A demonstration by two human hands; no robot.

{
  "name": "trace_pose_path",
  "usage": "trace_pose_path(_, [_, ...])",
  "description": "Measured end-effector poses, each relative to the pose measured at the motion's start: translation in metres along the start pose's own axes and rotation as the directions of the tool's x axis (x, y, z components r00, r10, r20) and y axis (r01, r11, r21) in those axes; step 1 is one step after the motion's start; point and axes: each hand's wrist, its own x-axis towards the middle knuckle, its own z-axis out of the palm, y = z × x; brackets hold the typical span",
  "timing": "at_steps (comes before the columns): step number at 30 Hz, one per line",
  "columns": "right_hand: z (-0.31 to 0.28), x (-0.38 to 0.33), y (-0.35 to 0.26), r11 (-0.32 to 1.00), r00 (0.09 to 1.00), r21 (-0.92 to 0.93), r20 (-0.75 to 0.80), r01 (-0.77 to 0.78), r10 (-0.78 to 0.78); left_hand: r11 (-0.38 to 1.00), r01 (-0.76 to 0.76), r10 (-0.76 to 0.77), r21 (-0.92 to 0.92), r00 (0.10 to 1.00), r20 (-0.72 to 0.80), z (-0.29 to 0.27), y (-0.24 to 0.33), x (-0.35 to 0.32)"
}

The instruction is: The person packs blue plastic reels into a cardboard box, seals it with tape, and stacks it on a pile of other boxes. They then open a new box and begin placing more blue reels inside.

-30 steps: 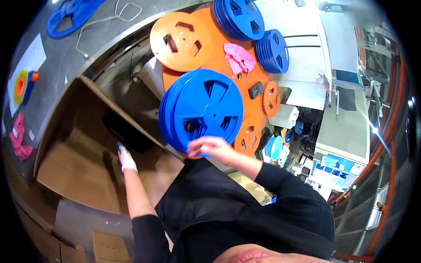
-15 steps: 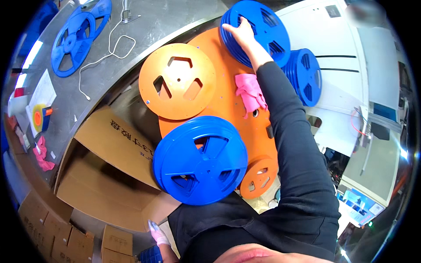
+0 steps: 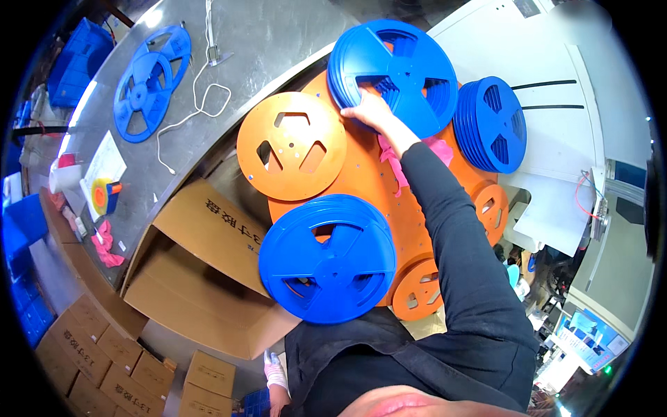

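Note:
My right hand reaches to the far side and is closed on the near-left rim of a stack of blue plastic reels, thumb outside and fingers partly hidden in a window. That stack lies on an orange worktop, partly over a pink cloth. My left hand, in a pale pinkish glove with grey fingertips, hangs low beside my body, fingers loosely extended and apparently holding nothing. Closer to me sits another stack of blue reels. A flat orange disc with three windows lies beyond it.
An open cardboard box stands left of the near stack. More blue reels stand at the right. The grey metal table carries loose blue reels and a white cable. Several cartons are piled at lower left.
The far blue reel stack has shifted slightly left and nearer, now partly covering the pink cloth. My right hand has moved with it to its near-left rim. My left hand has dropped lower.

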Motion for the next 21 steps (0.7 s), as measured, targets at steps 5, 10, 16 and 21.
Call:
trace_pose_path(5, [-0.070, -0.079, -0.031, 0.958, 0.969, 0.159, -0.096, 0.238, -0.225, 0.987, -0.144, 0.141, -0.064, 0.989, -0.046, -0.032, -0.003, 0.039])
trace_pose_path(10, [-0.159, -0.202, -0.059, 0.435, 0.976, 0.876, -0.216, 0.208, -0.030, 0.953, -0.277, 0.271, -0.127, 0.961, -0.063, -0.045, -0.008, 0.070])
trace_pose_path(16, [-0.165, -0.427, -0.086, -0.190, 0.963, 0.975, -0.157, 0.116, -0.220, 0.871, -0.408, 0.423, -0.272, 0.906, -0.003, -0.078, 0.049, 0.068])
trace_pose_path(21, [-0.093, -0.544, -0.121, -0.519, 0.899, 0.851, -0.286, 0.079, -0.333, 0.732, -0.484, 0.546, -0.480, 0.838, -0.011, -0.124, 0.109, 0.035])
